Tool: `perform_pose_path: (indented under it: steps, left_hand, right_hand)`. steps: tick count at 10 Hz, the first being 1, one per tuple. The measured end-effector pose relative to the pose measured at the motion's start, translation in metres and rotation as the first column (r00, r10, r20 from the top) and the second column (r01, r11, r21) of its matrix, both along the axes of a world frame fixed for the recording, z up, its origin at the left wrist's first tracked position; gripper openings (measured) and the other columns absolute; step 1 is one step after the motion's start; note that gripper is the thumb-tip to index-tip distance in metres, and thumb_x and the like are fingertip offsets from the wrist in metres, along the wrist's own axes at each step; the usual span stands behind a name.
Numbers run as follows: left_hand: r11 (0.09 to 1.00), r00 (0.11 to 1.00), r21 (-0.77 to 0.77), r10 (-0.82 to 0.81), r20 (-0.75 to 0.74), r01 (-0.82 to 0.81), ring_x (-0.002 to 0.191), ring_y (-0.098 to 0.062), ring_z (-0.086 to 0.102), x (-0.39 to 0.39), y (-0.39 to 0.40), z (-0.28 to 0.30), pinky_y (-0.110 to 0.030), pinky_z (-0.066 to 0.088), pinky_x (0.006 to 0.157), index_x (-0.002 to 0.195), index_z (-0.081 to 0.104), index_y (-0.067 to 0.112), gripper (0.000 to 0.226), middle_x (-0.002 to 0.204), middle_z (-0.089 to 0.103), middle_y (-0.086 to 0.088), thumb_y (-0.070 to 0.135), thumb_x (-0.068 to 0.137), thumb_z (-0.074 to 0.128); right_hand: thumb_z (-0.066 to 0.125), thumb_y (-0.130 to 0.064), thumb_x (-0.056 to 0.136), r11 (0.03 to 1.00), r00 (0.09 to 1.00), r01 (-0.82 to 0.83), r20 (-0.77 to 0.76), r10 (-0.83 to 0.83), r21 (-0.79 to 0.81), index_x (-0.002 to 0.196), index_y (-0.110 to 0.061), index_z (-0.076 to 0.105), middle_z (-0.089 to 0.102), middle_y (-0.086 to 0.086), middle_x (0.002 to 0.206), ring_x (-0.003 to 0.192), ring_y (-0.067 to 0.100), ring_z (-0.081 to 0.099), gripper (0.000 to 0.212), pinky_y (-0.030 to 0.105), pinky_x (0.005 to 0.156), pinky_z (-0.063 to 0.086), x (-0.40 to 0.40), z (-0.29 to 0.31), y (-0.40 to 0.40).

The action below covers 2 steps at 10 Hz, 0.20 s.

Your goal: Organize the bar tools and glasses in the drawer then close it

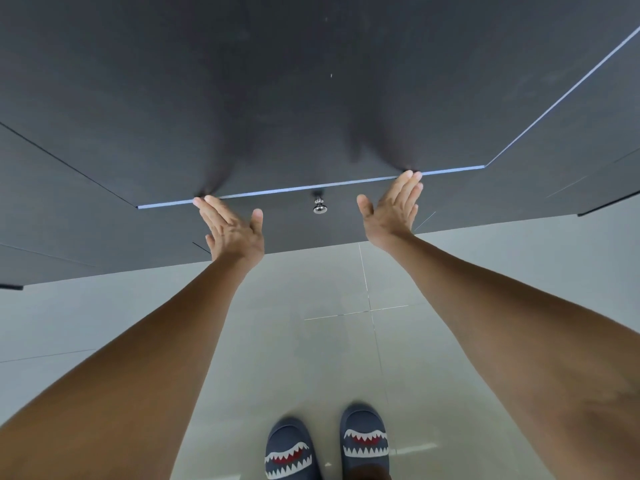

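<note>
Head view looks straight down over a dark grey matte bench [311, 81] whose front edge catches a thin line of pale light. Below that edge sits the dark grey drawer front [294, 226], flush with the panels beside it and shut, with a small round polished metal knob [320, 206] at its middle. Nothing of the bar tools or glasses shows; the drawer's inside is hidden.

Both bare arms reach forward. The left hand [232, 226] is spread flat with fingers together and thumb out, its fingertips [202, 201] touching the bench's front edge, left of the knob. The right hand [394, 206] is likewise spread flat and holds nothing, its fingertips [412, 175] at the same edge, right of the knob.

Lower down lies a pale grey tiled floor [311, 341], and on it stand two dark blue slippers with white shark teeth [325, 448].
</note>
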<state>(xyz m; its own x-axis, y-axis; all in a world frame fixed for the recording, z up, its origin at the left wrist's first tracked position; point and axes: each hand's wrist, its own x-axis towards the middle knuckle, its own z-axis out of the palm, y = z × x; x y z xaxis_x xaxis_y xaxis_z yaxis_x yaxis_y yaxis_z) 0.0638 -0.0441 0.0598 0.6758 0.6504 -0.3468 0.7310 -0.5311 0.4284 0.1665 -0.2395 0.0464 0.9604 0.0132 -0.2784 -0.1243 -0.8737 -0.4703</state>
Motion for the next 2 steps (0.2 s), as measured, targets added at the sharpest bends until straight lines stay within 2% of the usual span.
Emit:
perform_pose_path:
  steps: [2]
  left_hand:
    - [0.987, 0.994, 0.117, -0.11, 0.024, 0.107, 0.15, -0.029, -0.004, -0.034, -0.012, 0.058, -0.048, 0.02, 0.119, 0.151, -0.006, -0.001, 0.075, 0.161, -0.015, -0.017, 0.043, 0.101, 0.027]
  right_hand:
    - [0.03, -0.048, 0.098, 0.995, 0.996, -0.093, 0.002, 0.093, -0.029, 0.147, -0.001, -0.014, -0.017, 0.016, 0.159, 0.148, 0.031, -0.012, 0.081, 0.045, 0.119, 0.009, -0.035, 0.061, -0.012]
